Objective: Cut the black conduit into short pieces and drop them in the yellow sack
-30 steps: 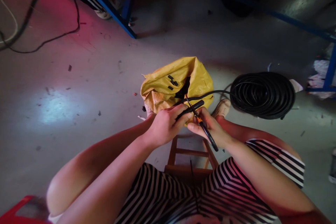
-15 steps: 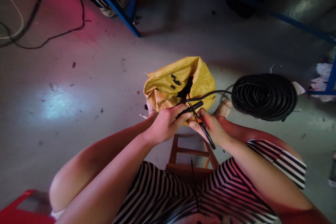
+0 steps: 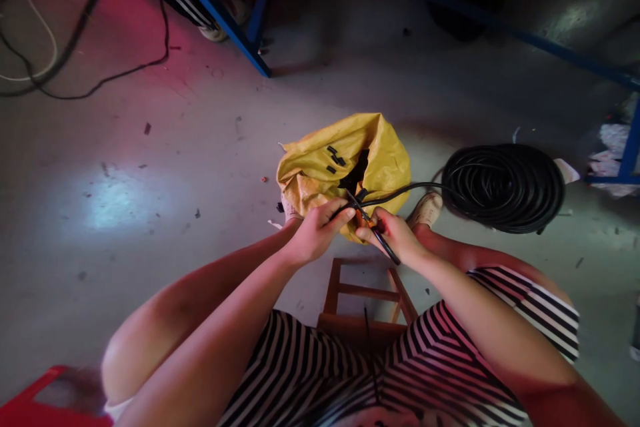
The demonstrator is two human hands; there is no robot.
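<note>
My left hand (image 3: 320, 228) is closed on a black tube (image 3: 407, 188) above the near side of a yellow bag (image 3: 387, 147). That tube runs right to a large black coil (image 3: 505, 187) on the floor. In my right hand (image 3: 393, 235) is a cutting tool (image 3: 385, 245) with dark handles and an orange part. Its blades cross the tube just right of my left fingers. A short black piece lies by the blades, over the bag. Several short black pieces (image 3: 338, 160) rest on the bag's yellow inside. The tips of my left fingers are partly hidden.
Between my legs is a wooden stool frame (image 3: 367, 291). Blue metal legs (image 3: 257, 20) and another person's shoe (image 3: 213, 33) are ahead. Cables (image 3: 105, 77) lie at the upper left, a red stool (image 3: 47, 390) at the lower left.
The ridged black piece beside my left fingers no longer shows in that place; a short piece is now seen beyond the blades. The tool and my right hand have shifted slightly left and forward.
</note>
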